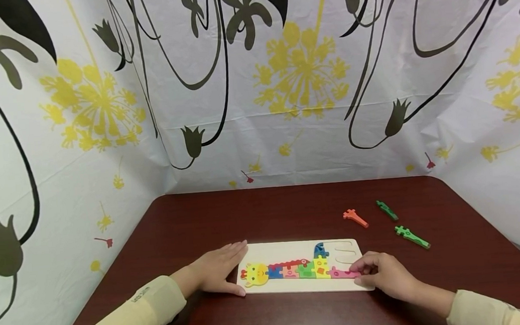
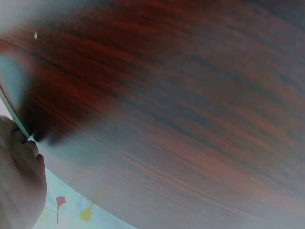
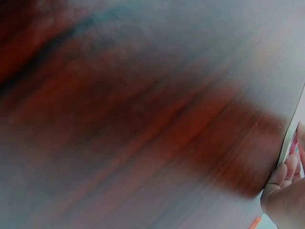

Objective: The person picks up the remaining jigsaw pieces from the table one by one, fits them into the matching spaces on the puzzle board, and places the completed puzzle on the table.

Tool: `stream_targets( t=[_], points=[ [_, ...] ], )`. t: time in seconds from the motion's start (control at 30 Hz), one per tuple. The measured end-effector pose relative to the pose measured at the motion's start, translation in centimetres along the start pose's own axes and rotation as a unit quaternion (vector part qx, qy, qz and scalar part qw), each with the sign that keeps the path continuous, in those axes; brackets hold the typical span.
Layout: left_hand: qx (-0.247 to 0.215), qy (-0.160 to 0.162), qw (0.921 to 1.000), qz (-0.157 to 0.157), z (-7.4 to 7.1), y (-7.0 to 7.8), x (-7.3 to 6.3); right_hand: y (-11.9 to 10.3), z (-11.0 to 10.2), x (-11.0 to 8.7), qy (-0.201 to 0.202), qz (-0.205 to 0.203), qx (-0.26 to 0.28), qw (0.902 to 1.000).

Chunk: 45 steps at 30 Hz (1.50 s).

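Note:
A pale wooden puzzle board [image 1: 291, 287] lies flat on the table, with a yellow giraffe head piece [image 1: 256, 274] and several coloured body pieces in it. My left hand [image 1: 219, 267] rests with fingers extended along the board's left end. At the lower right of the board, my right hand [image 1: 387, 274] has its thumb and fingertips on the end of a pink puzzle piece [image 1: 341, 273], pinching it. A blue piece [image 1: 320, 250] sits above the yellow one, beside outlined slots. In the right wrist view, the right fingers [image 3: 288, 169] are at the board's edge.
Beyond the board, to the right, lie loose pieces: an orange one [image 1: 355, 217], a dark green one [image 1: 387, 210] and a light green one [image 1: 412, 237]. The dark red-brown table [image 1: 245, 216] meets a patterned cloth [image 1: 259, 157] hanging behind and at both sides.

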<state>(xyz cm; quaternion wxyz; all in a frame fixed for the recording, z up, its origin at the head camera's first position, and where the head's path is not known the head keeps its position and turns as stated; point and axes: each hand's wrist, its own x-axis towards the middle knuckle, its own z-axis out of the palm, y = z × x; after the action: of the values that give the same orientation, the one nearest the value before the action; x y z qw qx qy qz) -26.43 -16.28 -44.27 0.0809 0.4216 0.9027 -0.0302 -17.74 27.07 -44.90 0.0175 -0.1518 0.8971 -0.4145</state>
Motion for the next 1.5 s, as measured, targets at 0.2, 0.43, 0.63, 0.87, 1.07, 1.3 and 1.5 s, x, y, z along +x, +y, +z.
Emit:
stream_targets(
  t=[0.2,0.43,0.63,0.87,1.07,1.3,1.5],
  points=[
    [-0.004,-0.004,1.0,-0.005,0.0,-0.1,0.1,0.0,0.0,0.0,0.003,0.01,0.014,0.9998],
    [-0.01,-0.002,1.0,-0.001,-0.1,0.0,-0.1,0.0,-0.1,0.1,0.004,0.013,0.023,0.9997],
    [-0.011,0.0,0.9999,-0.001,-0.1,0.1,-0.1,-0.2,-0.4,0.1,0.008,0.026,0.03,0.9992],
    [-0.009,-0.001,0.9999,-0.006,-0.2,0.2,-0.1,-0.4,-0.8,0.3,0.032,0.043,0.033,0.998],
    [-0.007,0.0,1.0,-0.002,0.0,-0.1,0.0,-0.5,-1.3,0.3,0.07,0.05,0.016,0.9961],
    [-0.004,0.001,1.0,-0.002,0.1,-0.3,0.1,-0.7,-2.0,0.6,0.112,0.052,-0.008,0.9923],
    [-0.01,-0.004,0.9999,-0.001,0.0,-0.2,0.1,-0.5,-2.9,0.6,0.127,0.061,-0.011,0.99]
  ],
)
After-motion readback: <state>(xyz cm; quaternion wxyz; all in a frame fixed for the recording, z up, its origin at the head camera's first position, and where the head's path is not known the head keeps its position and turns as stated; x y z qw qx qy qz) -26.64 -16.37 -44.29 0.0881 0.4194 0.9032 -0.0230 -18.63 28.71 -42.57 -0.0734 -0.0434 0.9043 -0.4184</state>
